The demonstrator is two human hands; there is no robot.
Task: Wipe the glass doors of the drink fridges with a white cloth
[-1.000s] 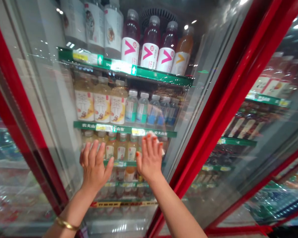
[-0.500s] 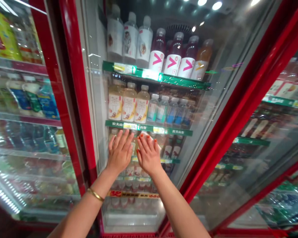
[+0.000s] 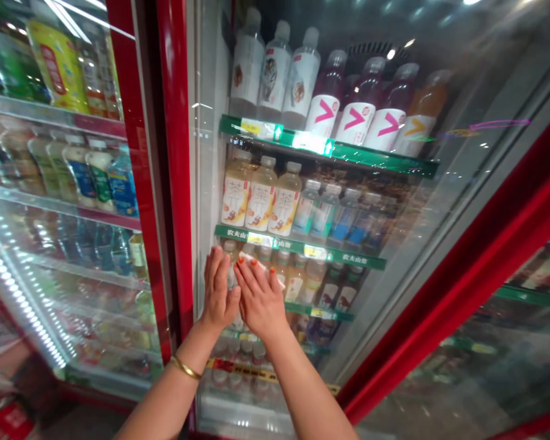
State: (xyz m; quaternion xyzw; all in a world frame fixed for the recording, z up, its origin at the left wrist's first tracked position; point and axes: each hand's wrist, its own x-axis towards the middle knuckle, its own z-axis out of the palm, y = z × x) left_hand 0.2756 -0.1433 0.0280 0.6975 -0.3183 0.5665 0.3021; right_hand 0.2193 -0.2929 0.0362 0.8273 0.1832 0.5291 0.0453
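My left hand (image 3: 217,290) lies flat against the glass door (image 3: 206,183) of a drinks cooler, its fingers up and a little apart, holding nothing I can see. A gold bangle (image 3: 186,368) circles that wrist. Right beside it, my right hand (image 3: 259,299) presses a crumpled white cloth (image 3: 261,269) to the glass, partly covering it. Behind the glass, green shelf strips carry rows of bottled tea (image 3: 261,201) and water (image 3: 330,214), with pink-labelled bottles (image 3: 362,116) above. The lower bottles are partly hidden by my hands.
Red door frames (image 3: 176,122) run up both sides of this door. To the left stands a lit cooler section with bottles on shelves (image 3: 73,177). Another red-framed glass door (image 3: 486,275) angles in at right. Red-and-white packaging (image 3: 4,418) lies at bottom left.
My hands have moved closer together, and my left hand now nearly touches my right. The view has swung right across the cooler, showing more of the left section.
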